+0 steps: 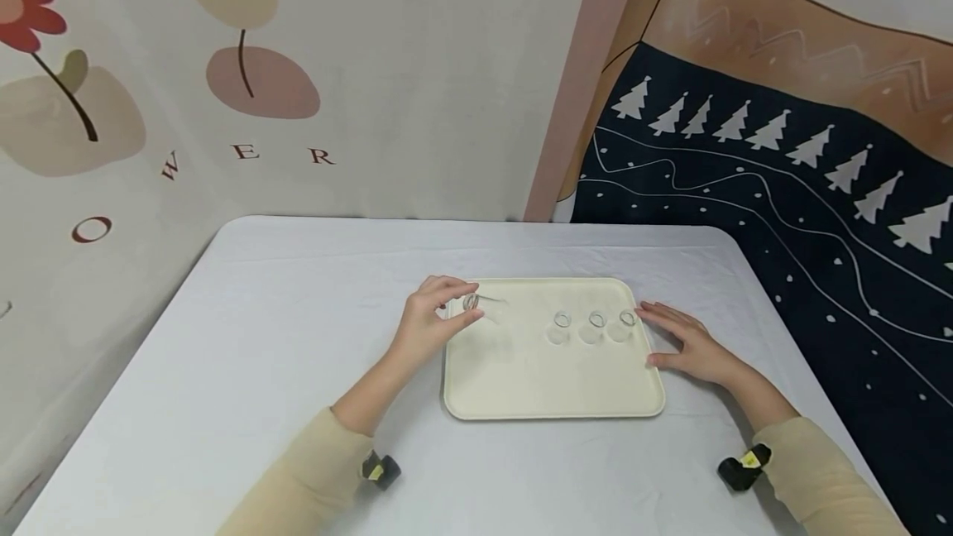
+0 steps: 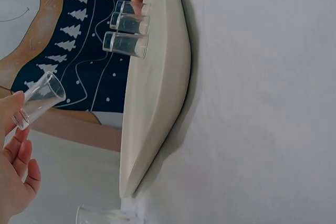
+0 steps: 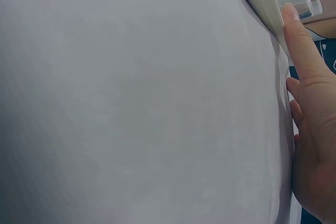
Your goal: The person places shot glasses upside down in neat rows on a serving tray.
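Observation:
My left hand (image 1: 435, 313) pinches a small clear glass (image 2: 41, 99) between thumb and fingers. The glass is tilted, above the left part of a cream tray (image 1: 551, 391). Three more clear glasses, a left one (image 1: 558, 332), a middle one (image 1: 592, 332) and a right one (image 1: 621, 329), stand upright in a row on the tray's right half. At the tray's right edge rests my right hand (image 1: 688, 346), its fingers extended along the rim and the thumb lower down, close to the nearest glass.
Part of another clear glass (image 2: 105, 216) shows at the bottom of the left wrist view, beyond the tray's end. The tray lies on a table with a white cloth (image 1: 298, 337). Patterned curtains (image 1: 417, 106) hang behind and beside the table.

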Motion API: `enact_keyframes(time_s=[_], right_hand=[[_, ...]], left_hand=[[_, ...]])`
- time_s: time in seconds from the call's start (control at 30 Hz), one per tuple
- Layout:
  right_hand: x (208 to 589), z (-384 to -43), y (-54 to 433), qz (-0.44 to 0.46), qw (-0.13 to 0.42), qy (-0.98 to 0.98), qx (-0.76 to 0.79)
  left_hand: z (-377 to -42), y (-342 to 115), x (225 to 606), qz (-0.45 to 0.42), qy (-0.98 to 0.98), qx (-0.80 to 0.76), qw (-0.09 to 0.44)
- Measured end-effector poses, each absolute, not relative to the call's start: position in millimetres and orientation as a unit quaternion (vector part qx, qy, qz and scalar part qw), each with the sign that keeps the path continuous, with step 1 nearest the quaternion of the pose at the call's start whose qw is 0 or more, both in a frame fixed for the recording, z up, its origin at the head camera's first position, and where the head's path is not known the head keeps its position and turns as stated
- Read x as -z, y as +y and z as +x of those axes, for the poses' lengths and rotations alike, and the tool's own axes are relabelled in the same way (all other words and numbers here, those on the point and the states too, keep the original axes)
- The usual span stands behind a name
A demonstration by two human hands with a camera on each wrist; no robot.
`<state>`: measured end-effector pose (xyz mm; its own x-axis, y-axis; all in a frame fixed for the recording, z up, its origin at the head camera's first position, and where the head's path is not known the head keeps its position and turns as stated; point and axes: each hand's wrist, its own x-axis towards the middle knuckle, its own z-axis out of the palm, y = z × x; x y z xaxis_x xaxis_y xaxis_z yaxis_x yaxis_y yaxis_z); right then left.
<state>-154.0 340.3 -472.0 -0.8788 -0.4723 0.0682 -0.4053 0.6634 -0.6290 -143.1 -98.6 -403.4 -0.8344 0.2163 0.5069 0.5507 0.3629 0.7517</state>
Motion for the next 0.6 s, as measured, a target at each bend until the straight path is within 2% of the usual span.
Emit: enact_keyframes(time_s=[0.6], right_hand=[[471,-153,340,-0.246,0.045,0.912,0.326]], left_hand=[[-150,-56,423,-0.272,-0.806,0.504,0.151]])
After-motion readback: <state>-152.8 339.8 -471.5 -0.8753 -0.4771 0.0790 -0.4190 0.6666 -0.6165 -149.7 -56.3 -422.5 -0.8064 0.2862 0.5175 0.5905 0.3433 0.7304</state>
